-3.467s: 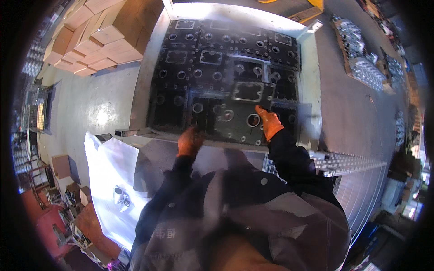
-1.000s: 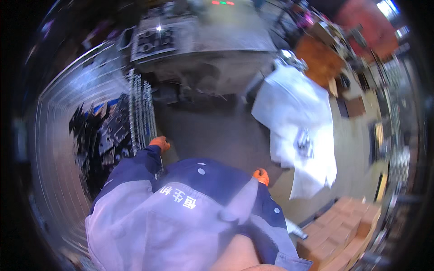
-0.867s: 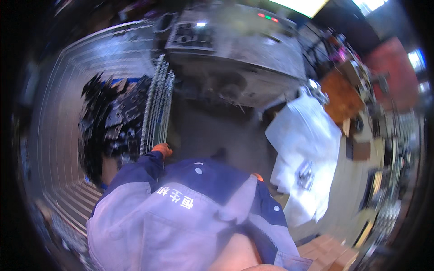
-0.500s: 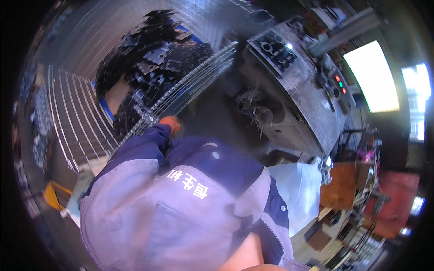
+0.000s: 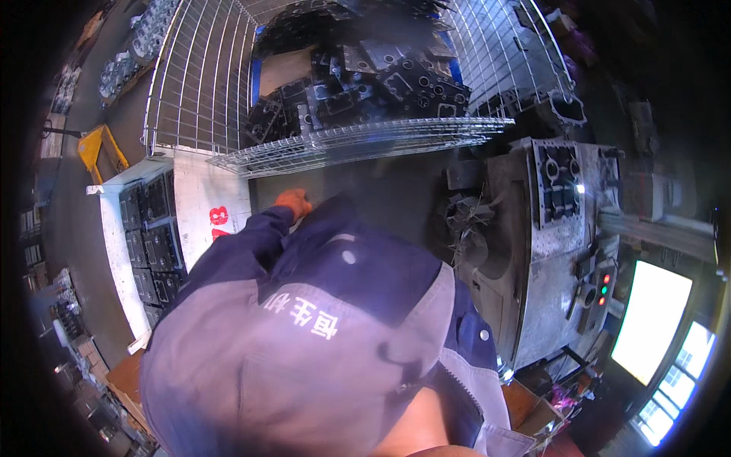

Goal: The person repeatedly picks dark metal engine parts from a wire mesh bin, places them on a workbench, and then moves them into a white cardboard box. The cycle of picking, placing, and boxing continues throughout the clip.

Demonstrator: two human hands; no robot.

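My left hand, orange-coloured, is in front of my jacket at the end of a navy sleeve. Its fingers look curled; whether anything is inside them is hidden. Just beyond it runs the near wire side of a mesh cage, apart from the hand. Inside the cage lies a heap of dark flat metal castings with round holes, and a piece of brown cardboard. A pale wooden box with a red mark stands to the left of the hand, holding dark castings in rows. My right hand is out of sight.
At the right is a grey metal workbench with a dark plate casting on top and a control box with coloured lights. Tangled scraps sit at its side. A yellow frame stands on the floor at left.
The view has turned right, so the cage now lies straight ahead and the workbench sits further right. The wooden box of castings has come into sight. My left hand keeps its place before me.
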